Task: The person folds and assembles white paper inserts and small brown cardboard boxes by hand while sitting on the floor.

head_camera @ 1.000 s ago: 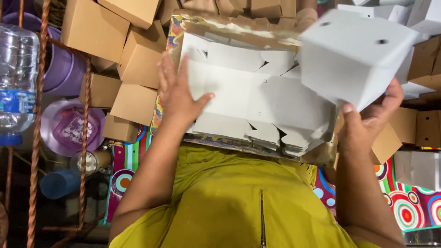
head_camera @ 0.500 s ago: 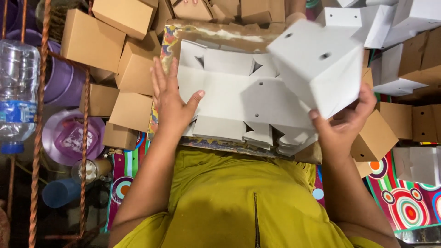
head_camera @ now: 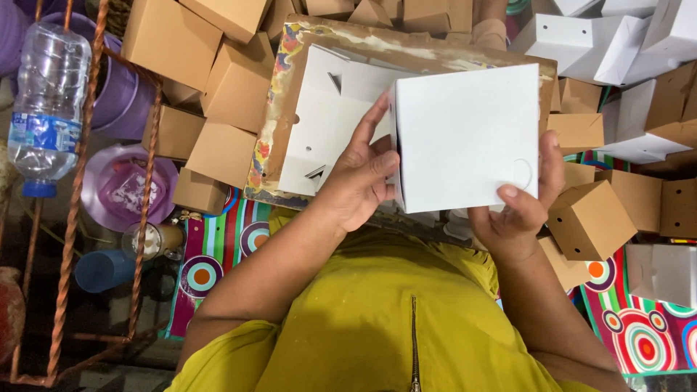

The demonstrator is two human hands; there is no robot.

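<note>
Both hands, left hand [head_camera: 361, 178] and right hand [head_camera: 517, 207], grip the white box [head_camera: 465, 134] with fingers wrapped round it, above flat white cardboard [head_camera: 330, 120].

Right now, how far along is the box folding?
Done: many folded brown boxes are heaped around the board. In hand: a formed white box, held between left hand and right hand. Left: flat white blanks lie on the board, unfolded.

A striped and circle-patterned mat [head_camera: 639, 327] covers the floor, strewn with brown cardboard boxes [head_camera: 218, 152]. At the left stands a twisted metal frame [head_camera: 65, 239], with a plastic water bottle [head_camera: 47, 101] and purple tubs [head_camera: 123, 181] beside it.
</note>
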